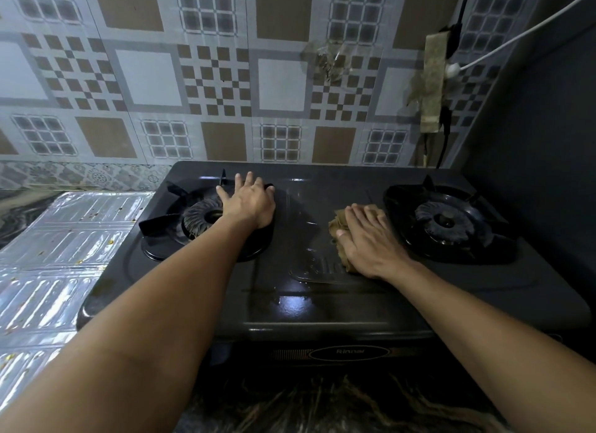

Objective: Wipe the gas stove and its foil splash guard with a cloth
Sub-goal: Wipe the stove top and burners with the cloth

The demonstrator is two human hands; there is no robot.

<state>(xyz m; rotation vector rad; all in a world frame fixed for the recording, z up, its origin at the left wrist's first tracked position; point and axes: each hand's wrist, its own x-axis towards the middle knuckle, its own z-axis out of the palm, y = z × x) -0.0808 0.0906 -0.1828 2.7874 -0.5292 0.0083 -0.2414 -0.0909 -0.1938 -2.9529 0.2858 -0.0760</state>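
Both hands lay flat with fingers spread: left hand [248, 203] on the left burner [206, 218], right hand [367, 236] pressing the cloth [338, 226] onto the gas stove [290, 303] centre; foil splash guard [64, 239] lay left.

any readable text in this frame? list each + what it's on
"Rinnai": blurred, read with some doubt, on the oval badge on the front panel of the black two-burner gas stove.
No other text: the patterned wall tiles and the silver foil sheet carry no words.
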